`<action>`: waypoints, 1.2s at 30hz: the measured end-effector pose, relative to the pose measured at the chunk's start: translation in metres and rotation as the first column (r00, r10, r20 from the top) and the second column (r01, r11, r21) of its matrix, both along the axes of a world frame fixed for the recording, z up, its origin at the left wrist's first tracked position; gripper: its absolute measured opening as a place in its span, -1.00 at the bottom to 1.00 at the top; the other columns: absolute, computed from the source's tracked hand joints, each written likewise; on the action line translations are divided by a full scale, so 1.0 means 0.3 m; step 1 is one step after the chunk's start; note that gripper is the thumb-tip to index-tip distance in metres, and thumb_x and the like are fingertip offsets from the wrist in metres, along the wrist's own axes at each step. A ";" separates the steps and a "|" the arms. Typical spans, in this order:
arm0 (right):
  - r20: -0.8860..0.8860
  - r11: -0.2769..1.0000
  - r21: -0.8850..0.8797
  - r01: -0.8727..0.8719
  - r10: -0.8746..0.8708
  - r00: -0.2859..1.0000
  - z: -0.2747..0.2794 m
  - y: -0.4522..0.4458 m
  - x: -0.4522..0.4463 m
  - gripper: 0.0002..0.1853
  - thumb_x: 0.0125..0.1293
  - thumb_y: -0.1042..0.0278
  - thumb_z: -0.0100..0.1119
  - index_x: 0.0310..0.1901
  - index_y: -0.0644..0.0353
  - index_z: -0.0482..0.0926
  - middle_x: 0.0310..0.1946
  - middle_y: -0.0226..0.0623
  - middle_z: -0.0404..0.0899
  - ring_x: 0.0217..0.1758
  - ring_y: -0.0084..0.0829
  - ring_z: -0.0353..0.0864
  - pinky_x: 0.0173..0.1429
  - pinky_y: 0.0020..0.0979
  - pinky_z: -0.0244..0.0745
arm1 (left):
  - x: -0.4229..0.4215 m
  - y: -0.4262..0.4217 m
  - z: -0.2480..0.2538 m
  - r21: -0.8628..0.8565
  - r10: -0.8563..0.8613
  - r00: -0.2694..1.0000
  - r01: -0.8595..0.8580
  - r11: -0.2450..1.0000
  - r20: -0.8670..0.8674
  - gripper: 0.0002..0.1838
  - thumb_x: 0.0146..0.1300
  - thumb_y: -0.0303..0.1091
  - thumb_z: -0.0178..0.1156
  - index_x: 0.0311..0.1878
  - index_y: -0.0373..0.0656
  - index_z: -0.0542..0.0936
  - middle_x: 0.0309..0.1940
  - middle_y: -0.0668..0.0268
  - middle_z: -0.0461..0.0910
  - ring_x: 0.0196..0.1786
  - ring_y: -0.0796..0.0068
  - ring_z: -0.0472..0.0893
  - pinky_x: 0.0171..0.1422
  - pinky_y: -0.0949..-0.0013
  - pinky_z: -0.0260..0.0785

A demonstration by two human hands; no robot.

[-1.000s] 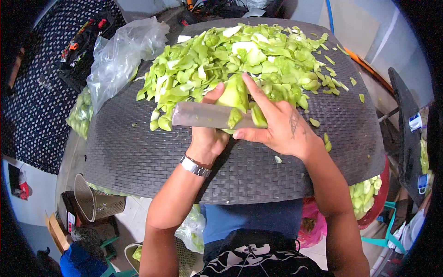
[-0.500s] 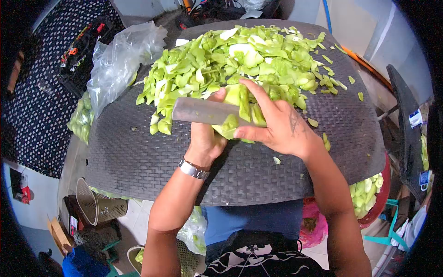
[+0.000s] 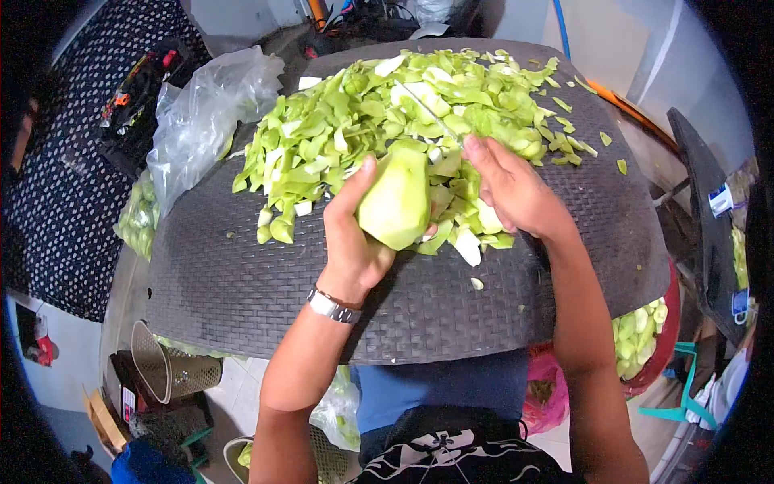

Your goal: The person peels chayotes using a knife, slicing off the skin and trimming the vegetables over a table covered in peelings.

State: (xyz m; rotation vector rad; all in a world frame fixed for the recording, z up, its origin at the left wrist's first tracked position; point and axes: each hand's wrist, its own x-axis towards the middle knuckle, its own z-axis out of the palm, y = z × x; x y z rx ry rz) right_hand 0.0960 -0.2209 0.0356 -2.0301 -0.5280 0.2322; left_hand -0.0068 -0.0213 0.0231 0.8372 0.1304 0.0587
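My left hand (image 3: 355,230) is wrapped round a pale green, mostly peeled chayote (image 3: 395,202) above the front part of the table. To its right, my right hand (image 3: 516,189) is closed on a knife (image 3: 426,108), the handle hidden in the fingers. The blade shows nearly edge-on, pointing up and left over the heap, apart from the chayote. Beneath and behind both hands spreads a large pile of green peelings (image 3: 322,129), with some whiter pieces among them.
The dark woven tabletop (image 3: 242,298) has a clear plastic bag (image 3: 210,121) on its left edge and a bag of green produce (image 3: 139,214) below that. A beige basket (image 3: 173,363) stands lower left. A red tub (image 3: 665,339) with pale green pieces sits at the right.
The knife has come off the chayote and swung from lying flat across it to pointing away. My right hand has moved right; peel strips from the blade are gone.
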 end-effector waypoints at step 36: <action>0.474 0.939 -0.248 -0.241 0.334 0.814 -0.041 0.115 -0.181 0.20 0.10 -0.33 0.52 0.61 0.19 0.13 0.07 0.24 0.67 0.22 0.20 0.66 0.27 -0.04 0.59 | 0.032 0.045 -0.099 -0.261 -0.174 0.974 0.208 0.943 0.146 -0.42 0.64 0.18 -0.16 0.39 -0.05 0.50 0.24 0.16 0.65 0.26 0.22 0.67 0.44 0.05 0.50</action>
